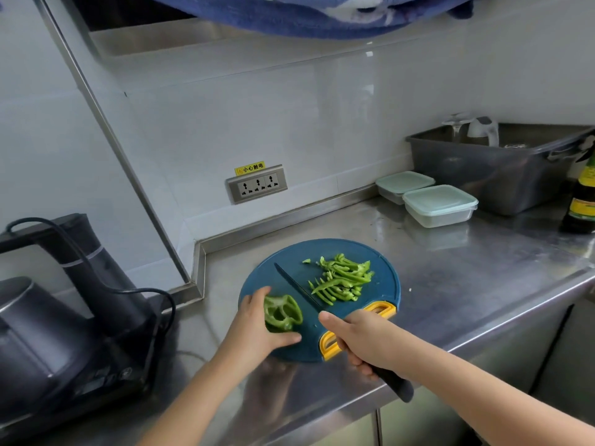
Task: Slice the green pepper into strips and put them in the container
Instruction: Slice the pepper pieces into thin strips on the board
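Steel bench (pixel 450 284) underfoot of everything, and near its front edge sits a round blue cutting board (pixel 289 252) with yellow handles. Left hand (pixel 257 326) is on the board's near-left side, thumb and fingers curled round a chunk of green pepper (pixel 283 313), cut face up, ribs showing. Right hand (pixel 363 339) is wrapped tight on the dark handle of the knife (pixel 296 284), forefinger stretched forward towards the blade; the black blade runs diagonally across the middle of the board, just right of the chunk. Beyond the blade, on the board's far-right part, a loose heap of pepper strips (pixel 341 281). Two lidded containers (pixel 439 204), mint-green tops on, stand towards the bench's back edge, well apart from the board and just beside a grey tub (pixel 483 169). On the wall, a three-way socket plate (pixel 257 185) carries a yellow sticker (pixel 250 168) reading 小心触电. At the right edge, a dark bottle (pixel 582 201) wears a yellow label, print too small to read. Off the bench's left end, a black kettle (pixel 77 252).
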The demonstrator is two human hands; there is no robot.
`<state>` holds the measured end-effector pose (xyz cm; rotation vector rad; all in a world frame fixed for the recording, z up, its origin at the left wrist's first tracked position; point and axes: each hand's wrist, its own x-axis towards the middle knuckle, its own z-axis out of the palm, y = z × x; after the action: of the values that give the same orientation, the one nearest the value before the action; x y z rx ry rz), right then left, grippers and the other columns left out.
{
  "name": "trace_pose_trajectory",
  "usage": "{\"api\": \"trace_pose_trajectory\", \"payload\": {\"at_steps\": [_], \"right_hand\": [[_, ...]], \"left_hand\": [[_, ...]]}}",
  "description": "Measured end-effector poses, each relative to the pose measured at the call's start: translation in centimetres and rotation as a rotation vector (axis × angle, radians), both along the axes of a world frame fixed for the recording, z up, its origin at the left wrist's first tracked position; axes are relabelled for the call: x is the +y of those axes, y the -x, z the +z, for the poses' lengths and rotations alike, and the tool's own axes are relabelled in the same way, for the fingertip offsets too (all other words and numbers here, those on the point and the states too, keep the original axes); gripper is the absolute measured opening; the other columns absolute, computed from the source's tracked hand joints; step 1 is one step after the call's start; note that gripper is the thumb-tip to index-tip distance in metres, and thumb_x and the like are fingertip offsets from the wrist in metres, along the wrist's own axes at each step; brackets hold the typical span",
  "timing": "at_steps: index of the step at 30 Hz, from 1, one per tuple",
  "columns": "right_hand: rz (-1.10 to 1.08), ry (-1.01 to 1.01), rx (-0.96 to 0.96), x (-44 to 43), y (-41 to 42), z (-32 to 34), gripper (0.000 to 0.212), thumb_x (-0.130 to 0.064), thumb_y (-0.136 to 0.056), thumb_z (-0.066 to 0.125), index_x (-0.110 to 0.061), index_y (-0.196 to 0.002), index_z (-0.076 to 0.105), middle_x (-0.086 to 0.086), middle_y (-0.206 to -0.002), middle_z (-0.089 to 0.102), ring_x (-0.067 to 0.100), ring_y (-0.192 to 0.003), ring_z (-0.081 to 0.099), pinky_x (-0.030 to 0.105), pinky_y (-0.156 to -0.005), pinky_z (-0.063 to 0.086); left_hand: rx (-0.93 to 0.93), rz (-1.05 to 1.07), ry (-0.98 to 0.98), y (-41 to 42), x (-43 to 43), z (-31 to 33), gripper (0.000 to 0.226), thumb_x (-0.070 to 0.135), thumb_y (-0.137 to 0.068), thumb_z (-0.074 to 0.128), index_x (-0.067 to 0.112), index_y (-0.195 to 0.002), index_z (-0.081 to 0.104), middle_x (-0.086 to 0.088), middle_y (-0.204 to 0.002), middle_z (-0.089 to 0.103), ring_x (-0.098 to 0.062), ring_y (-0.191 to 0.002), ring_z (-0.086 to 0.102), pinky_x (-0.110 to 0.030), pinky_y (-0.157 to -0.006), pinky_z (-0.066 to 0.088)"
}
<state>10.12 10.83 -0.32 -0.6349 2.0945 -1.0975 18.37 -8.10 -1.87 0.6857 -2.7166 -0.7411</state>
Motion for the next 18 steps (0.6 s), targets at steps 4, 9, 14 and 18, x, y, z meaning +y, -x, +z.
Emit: {"api": "trace_pose_trajectory", "payload": {"at_steps": [4,9,14,18], "right_hand": [[0.016,-0.022,0.016,-0.1,-0.3,-0.2,0.053,-0.059,-0.093,0.039,-0.011,-0.07,0.044,0.003,-0.051,0.043,0.016,-0.037,0.038,0.02,-0.04,0.035],[0.018,-0.052,0.004,-0.2,-0.3,-0.8,0.055,-0.06,-0.093,0.038,-0.011,-0.069,0.044,0.004,-0.051,0.044,0.016,-0.037,0.039,0.021,-0.039,0.036],[-0.02,0.009,-0.052,0.0,-0.4,-0.9,0.06,-0.064,-0.092,0.031,-0.01,-0.071,0.046,0.007,-0.054,0.044,0.015,-0.036,0.039,0.02,-0.037,0.035],[-0.018,0.035,-0.051,0.1,-0.9,-0.6,0.057,-0.062,-0.094,0.031,-0.012,-0.071,0.046,0.006,-0.052,0.042,0.014,-0.035,0.037,0.018,-0.036,0.033]], "left_hand": [[0.088,-0.046,-0.106,-0.5,-0.9,0.0,0.094,0.037,-0.058,0.088,0.027,-0.137,0.039,0.009,-0.125,0.051,-0.011,-0.117,0.051,-0.02,-0.096,0.037],[0.125,-0.1,-0.149,-0.3,-1.5,-0.7,0.07,0.041,-0.056,0.088,0.036,-0.114,0.051,0.018,-0.108,0.061,0.001,-0.103,0.056,-0.017,-0.088,0.043],[0.162,-0.12,-0.162,-0.1,-1.2,-1.5,0.067,0.039,-0.059,0.087,0.035,-0.112,0.047,0.021,-0.1,0.06,0.01,-0.093,0.056,-0.002,-0.075,0.039],[0.212,-0.079,-0.081,0.0,-0.8,-2.2,0.069,0.044,-0.058,0.085,0.031,-0.108,0.039,0.02,-0.098,0.052,-0.002,-0.089,0.052,-0.005,-0.069,0.038]]}}
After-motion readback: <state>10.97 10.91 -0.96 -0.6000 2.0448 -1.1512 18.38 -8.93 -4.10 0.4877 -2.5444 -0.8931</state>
